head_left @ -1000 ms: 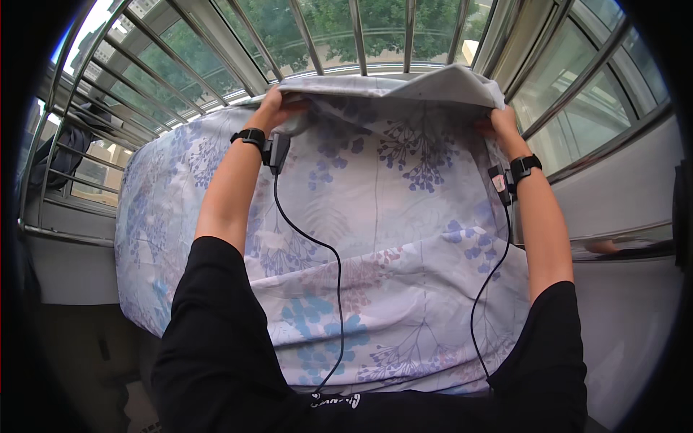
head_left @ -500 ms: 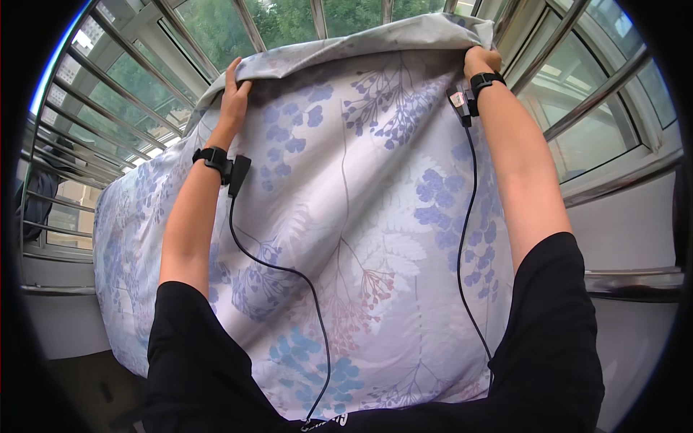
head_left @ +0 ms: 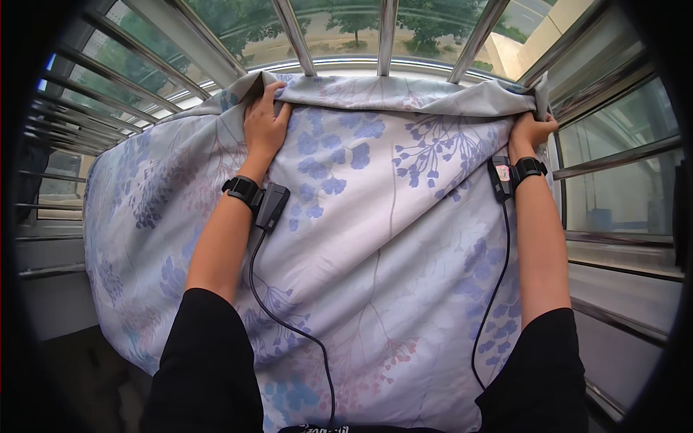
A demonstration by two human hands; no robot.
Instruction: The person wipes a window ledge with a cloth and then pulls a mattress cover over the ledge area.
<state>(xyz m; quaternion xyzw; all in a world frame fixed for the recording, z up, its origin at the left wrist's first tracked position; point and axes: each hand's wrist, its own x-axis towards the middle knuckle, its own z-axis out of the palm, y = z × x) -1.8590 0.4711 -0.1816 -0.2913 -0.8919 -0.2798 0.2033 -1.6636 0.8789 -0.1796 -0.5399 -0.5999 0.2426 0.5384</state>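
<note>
A large pale floral sheet (head_left: 346, 289), printed with blue, pink and purple sprigs, spreads in front of me with slanting creases. Along its far edge runs a turned-over fold (head_left: 411, 94). At the left end of this fold, my left hand (head_left: 266, 126) is closed on the cloth, its thumb and forefinger on top and the other fingers partly hidden. My right hand (head_left: 533, 133) grips the right corner, fingers curled into the bunched fabric. What lies beneath the sheet is hidden.
Metal bars (head_left: 386, 43) stand behind the sheet, with window glass and trees beyond. More rails (head_left: 621, 155) and a window frame flank the right side; bars (head_left: 108, 94) line the left. Black cables (head_left: 289, 328) hang from boxes strapped to both wrists, across the sheet.
Both hands and the folded edge now appear lower and further right, partly because the view has tilted. The fold lies straighter between my hands. Both hands still hold the cloth.
</note>
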